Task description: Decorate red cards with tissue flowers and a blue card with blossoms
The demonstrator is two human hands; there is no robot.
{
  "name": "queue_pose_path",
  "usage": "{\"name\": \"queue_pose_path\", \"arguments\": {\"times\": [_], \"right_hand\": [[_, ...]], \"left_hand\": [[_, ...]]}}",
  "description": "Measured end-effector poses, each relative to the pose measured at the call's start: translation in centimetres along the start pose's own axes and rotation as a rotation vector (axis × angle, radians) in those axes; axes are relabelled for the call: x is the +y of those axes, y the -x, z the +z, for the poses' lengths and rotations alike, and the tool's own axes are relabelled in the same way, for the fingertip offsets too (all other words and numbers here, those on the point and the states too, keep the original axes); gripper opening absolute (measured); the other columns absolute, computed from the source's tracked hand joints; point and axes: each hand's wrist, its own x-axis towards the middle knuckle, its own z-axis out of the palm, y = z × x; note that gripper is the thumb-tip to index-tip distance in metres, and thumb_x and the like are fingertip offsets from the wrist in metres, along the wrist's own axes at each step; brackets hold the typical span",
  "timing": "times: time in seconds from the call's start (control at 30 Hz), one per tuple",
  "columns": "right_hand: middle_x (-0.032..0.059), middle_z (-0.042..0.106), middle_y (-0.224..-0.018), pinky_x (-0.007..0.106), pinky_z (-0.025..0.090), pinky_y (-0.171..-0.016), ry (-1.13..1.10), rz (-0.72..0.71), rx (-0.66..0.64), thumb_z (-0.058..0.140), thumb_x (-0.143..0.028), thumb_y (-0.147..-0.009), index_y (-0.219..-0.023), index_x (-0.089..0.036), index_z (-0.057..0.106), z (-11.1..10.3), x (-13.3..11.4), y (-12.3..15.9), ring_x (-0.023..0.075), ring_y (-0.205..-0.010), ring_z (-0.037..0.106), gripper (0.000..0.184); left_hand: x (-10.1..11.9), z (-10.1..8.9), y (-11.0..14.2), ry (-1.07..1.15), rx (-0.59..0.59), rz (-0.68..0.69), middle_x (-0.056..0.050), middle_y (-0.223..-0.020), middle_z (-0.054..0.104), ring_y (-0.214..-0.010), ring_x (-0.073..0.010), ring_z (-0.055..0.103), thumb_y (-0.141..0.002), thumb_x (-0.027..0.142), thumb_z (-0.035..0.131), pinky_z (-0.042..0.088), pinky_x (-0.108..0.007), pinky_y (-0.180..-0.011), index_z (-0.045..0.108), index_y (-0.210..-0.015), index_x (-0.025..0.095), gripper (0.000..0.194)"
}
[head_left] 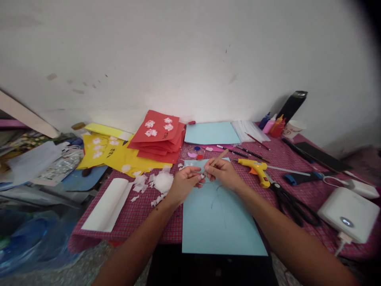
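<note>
Both hands meet over the far part of a light blue sheet [220,222] that bears thin dark drawn lines. My left hand [189,178] is closed in a pinch on a small white scrap [203,175], which looks like torn paper. My right hand [222,173] grips a flat light wooden stick [220,156] that points up and away; its lower end is hidden by the fingers. The fingertips of both hands come together at the scrap. Left of my left hand, torn white paper pieces [163,182] lie in a loose pile on the checked cloth.
Red cards [157,129] with white paper flowers and yellow sheets [119,157] lie at the back left. A white folded paper [107,204] is at left. To the right are a yellow glue gun [257,169], black scissors [293,202], a white power bank [349,214] and paint bottles [272,124].
</note>
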Motion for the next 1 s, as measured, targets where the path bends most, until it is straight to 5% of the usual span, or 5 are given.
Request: {"name": "queue_pose_path", "arguments": {"times": [0.17,0.4,0.77,1.0], "right_hand": [[-0.0012,0.064,-0.066,0.025,0.047,-0.051,-0.082,0.012,-0.105,0.076,-0.04,-0.076,-0.087,-0.018,0.068,-0.2,-0.6,0.2,0.011,-0.053,0.057,0.026],[0.0009,0.066,-0.064,0.024,0.045,-0.048,0.067,0.044,-0.006,0.071,-0.048,-0.079,-0.074,-0.017,0.063,0.0,-0.1,-0.1,0.0114,-0.05,0.057,0.032],[-0.0008,0.063,-0.062,0.024,0.045,-0.049,0.048,0.014,-0.051,0.067,-0.047,-0.084,-0.08,-0.016,0.064,-0.2,0.4,-0.2,0.0106,-0.049,0.055,0.031],[0.0012,0.064,-0.063,0.024,0.046,-0.05,0.078,-0.006,-0.014,0.064,-0.049,-0.086,-0.074,-0.017,0.064,-0.3,0.3,-0.2,0.0111,-0.05,0.056,0.035]], "left_hand": [[0.3,0.0,0.2,0.014,-0.014,-0.001,-0.006,-0.081,0.072,-0.071,-0.0167,0.069,-0.065,0.031,0.083,0.054,-0.029,-0.063,0.062,-0.099,0.013,0.044],[0.1,0.0,0.1,0.002,-0.027,0.023,-0.007,-0.084,0.072,-0.071,-0.0169,0.07,-0.067,0.032,0.082,0.055,-0.029,-0.063,0.061,-0.099,0.013,0.042],[-0.6,-0.3,0.1,-0.234,-0.052,0.072,-0.004,-0.075,0.07,-0.068,-0.0169,0.069,-0.078,0.031,0.072,0.054,-0.027,-0.059,0.06,-0.106,0.015,0.034],[-0.7,-0.3,0.0,-0.165,-0.038,0.098,-0.004,-0.078,0.07,-0.069,-0.0159,0.069,-0.078,0.032,0.072,0.055,-0.028,-0.062,0.059,-0.103,0.015,0.033]]}}
